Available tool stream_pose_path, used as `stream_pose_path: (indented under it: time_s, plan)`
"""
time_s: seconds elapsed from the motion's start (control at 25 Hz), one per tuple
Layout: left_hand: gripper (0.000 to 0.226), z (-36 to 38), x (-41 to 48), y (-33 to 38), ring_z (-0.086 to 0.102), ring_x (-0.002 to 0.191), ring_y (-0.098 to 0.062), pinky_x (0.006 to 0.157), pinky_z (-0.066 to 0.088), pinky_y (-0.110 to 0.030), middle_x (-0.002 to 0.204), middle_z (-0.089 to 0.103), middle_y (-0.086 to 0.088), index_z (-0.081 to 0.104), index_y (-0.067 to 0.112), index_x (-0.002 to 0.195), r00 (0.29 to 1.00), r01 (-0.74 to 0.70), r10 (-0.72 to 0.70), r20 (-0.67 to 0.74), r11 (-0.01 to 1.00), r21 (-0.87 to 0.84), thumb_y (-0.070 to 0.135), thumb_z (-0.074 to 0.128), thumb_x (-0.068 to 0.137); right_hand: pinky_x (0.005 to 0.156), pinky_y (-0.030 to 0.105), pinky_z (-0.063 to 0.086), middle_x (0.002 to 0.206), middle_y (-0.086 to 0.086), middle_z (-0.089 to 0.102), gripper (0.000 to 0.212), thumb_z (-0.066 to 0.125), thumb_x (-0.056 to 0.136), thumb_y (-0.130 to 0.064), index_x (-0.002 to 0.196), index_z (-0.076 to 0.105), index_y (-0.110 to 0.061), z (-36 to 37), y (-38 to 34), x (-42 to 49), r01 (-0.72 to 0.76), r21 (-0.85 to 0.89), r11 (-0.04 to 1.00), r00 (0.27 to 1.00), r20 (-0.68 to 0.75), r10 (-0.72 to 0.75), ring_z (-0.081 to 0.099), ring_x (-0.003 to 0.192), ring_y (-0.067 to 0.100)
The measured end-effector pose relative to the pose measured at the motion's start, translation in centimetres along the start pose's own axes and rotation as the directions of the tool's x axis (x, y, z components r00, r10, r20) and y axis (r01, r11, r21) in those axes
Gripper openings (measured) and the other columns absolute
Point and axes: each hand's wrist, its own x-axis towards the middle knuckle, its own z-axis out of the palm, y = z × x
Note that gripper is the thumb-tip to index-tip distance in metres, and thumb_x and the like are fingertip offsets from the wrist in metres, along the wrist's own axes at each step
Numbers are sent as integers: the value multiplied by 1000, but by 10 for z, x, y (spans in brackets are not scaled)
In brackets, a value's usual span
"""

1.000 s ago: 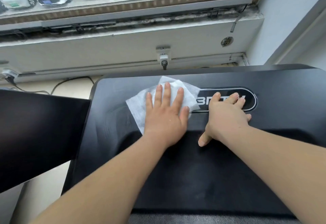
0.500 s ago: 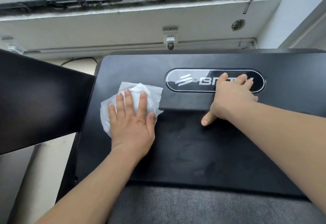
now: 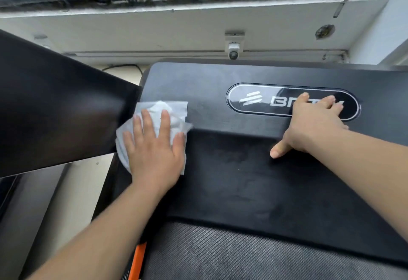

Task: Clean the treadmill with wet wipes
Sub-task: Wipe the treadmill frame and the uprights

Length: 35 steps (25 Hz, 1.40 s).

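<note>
The crumpled white wet wipe (image 3: 174,112) lies at nine o'clock on the black plastic treadmill motor cover (image 3: 242,180); the left hand (image 3: 154,149) presses it flat, fingers spread; at two o'clock, the right hand (image 3: 313,125) rests open on the glossy oval logo badge (image 3: 254,98)

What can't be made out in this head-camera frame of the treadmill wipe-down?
Head view throughout.
The logo lettering: the right hand covers the letters after the "B".
The wipe: its middle lies under the flat left hand.
The belt and the orange part: cut off by the bottom edge.
The treadmill cover: its left rim is hidden behind the black panel.
</note>
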Motion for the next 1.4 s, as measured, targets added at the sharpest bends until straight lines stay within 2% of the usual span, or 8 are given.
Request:
stream_pose_path:
  time_s: [0.24,0.4,0.6,0.88,1.04,1.2,1.28,1.4]
  plan:
    - [76,-7,26,-12,4,158,-36,126,7,-58,172,10,-16,14,31,165,979,-195,189,78,978,78,62,12,96,115,72,22,163,32,-19,173,104,37,-47,161,-14,-18,3,0,4,5,25,1000,1000,-8,-5,-14,153,48]
    - [67,-11,68,13,-7,159,-31,127,-1,-55,173,-2,-12,4,31,165,983,-163,162,82,986,16,59,12,104,114,65,31,166,27,-12,169,101,36,-57,162,-7,-22,9,8,2,30,29,999,997,-74,-28,-9,155,44]
    - [75,37,-36,47,-25,155,-33,124,-14,-54,169,-21,-19,-20,15,161,953,-303,302,28,953,31,54,9,103,105,51,42,171,11,-2,155,84,40,-83,162,3,-32,24,32,-8,109,20,994,969,-227,-102,-2,158,28]
    - [75,65,-116,83,-32,153,-33,123,-12,-63,164,-35,-15,-25,22,160,967,-241,242,73,970,-24,59,8,102,127,50,8,171,8,-6,110,69,84,-64,164,7,-20,93,100,-28,464,-17,886,759,-508,-407,0,158,27]
    - [72,66,-168,149,-47,145,-29,116,-27,-62,162,-40,-9,-19,30,161,771,-590,591,237,803,-82,57,17,105,120,66,14,171,-1,-12,87,62,91,-55,162,18,-32,140,160,-37,303,142,942,863,-460,-208,-6,157,27]
    - [69,58,-151,161,-30,154,-23,120,-24,-56,171,-19,-2,-5,36,164,529,-839,827,193,544,-32,57,25,105,118,69,21,171,-4,-9,76,53,94,-54,161,22,-33,159,168,-39,323,119,939,847,-478,-231,-6,157,28]
    - [67,60,-133,128,-23,156,-21,122,-22,-53,172,-12,1,-1,41,163,578,-810,798,171,586,2,63,22,103,119,66,20,171,-3,-10,80,48,93,-64,161,19,-34,159,161,-41,273,115,955,858,-477,-188,-7,157,28]
    - [68,62,-113,48,-26,155,-20,124,-19,-50,171,-14,0,-5,41,160,860,-509,505,65,859,56,66,12,100,121,64,13,171,-3,-13,85,38,89,-80,160,16,-37,162,154,-44,234,128,964,869,-473,-148,-11,157,27]
